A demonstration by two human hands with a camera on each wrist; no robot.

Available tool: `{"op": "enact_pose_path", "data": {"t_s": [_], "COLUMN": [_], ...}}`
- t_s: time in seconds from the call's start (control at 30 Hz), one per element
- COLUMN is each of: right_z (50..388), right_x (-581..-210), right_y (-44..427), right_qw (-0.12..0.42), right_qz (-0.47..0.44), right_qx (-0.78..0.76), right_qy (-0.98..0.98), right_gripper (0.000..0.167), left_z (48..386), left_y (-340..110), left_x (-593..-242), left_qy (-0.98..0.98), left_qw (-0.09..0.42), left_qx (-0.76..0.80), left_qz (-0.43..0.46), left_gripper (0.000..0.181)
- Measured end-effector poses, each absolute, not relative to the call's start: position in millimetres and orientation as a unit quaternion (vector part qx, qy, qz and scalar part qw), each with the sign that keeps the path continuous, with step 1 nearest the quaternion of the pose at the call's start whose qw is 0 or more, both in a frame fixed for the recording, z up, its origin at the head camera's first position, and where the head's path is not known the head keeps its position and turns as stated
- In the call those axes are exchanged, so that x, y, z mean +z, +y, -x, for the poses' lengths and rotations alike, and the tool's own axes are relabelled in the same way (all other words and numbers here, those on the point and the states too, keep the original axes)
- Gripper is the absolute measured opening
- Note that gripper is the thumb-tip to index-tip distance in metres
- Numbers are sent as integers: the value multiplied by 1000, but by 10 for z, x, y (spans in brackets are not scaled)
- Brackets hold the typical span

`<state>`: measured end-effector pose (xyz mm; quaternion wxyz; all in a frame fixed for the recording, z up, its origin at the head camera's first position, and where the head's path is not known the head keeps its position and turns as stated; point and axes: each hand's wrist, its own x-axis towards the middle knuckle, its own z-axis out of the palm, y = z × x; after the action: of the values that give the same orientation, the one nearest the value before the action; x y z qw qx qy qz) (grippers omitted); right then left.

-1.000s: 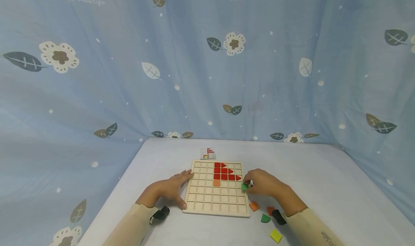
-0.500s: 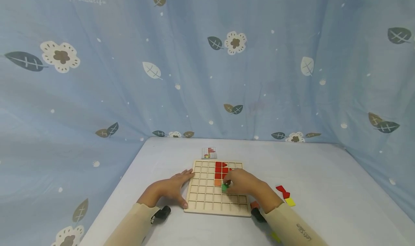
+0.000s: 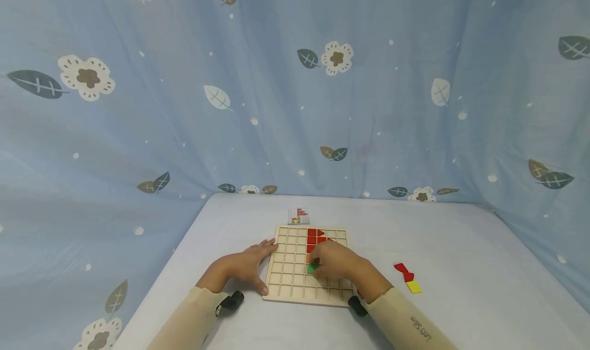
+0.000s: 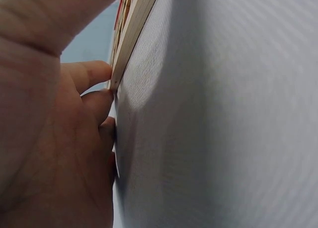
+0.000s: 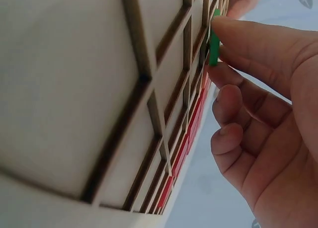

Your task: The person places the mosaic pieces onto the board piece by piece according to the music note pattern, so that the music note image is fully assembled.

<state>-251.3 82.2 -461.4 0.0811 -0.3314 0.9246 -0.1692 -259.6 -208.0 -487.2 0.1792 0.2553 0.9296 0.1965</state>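
Note:
A wooden grid board (image 3: 290,290) lies on the white table. My left hand (image 3: 246,268) rests along its left side, fingers and thumb spread, with fingertips touching the edge in the left wrist view. Between thumb and forefinger, my right hand (image 3: 338,260) pinches a green piece (image 3: 312,269), held on edge against the grid in the right wrist view (image 5: 214,41). Just above it sits an orange square (image 3: 308,258), partly hidden by the fingers. Rows of red pieces (image 3: 312,240) fill cells in the upper part; the right hand covers some of them.
Behind the board lies a small picture card (image 3: 298,216) with a coloured grid pattern. Loose red pieces (image 3: 404,272) and a yellow square (image 3: 414,287) lie on the table to the right. A patterned blue curtain (image 3: 258,150) hangs behind the table.
The right hand has carried the green piece left from the board's right edge to below the orange square. Its forearm now uncovers loose red and yellow pieces. The left hand stays put.

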Motion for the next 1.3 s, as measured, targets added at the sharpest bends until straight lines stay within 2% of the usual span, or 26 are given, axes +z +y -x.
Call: {"op": "enact_pose_path", "data": {"t_s": [0.27,0.6,0.9,1.13,1.3], "right_z": [2521,2492,2480,2451,2408], "right_x": [-4632,-4617,-4602,-4559,-4504], "right_y": [810,807,814,1013,1245], "right_qw": [55,82,79,85,83], "right_qz": [357,339,339,340,325], "right_qx": [-138,-167,-169,-179,-168], "right_qy": [922,922,922,919,927], "right_gripper": [20,20,21,13,14], "left_z": [2595,2595,2601,2592,2581], "left_y": [-2080,-2079,-2072,-2064,-2066], "left_x": [-4859,-4836,-4843,-4847,-4821], "left_qy": [930,927,927,926,926], "left_qw": [179,179,178,181,183], "left_qx": [191,199,197,205,209], "left_qz": [-258,-264,-264,-259,-257], "left_gripper": [128,126,126,126,126]}}
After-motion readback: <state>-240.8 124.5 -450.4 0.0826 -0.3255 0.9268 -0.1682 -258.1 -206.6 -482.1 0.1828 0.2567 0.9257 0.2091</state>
